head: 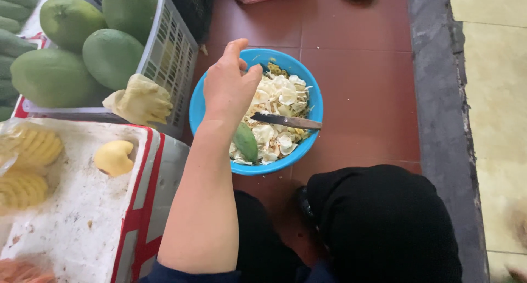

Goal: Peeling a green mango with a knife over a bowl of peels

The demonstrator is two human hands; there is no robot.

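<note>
A left hand (230, 88) hangs over the far-left rim of a blue plastic bowl (308, 137), fingers loosely curled and holding nothing. The right hand is out of view. A dark-bladed knife (285, 120) rests just right of the hand on pale, curled peelings (277, 96), its long axis running left to right, tip pointing right. A green peel strip (246, 142) lies at the near edge. Smooth green mangoes (112, 55) fill a white slotted basket (170, 58) at left; a peeled yellow fruit (114, 157) sits on a foam box (82, 217).
</note>
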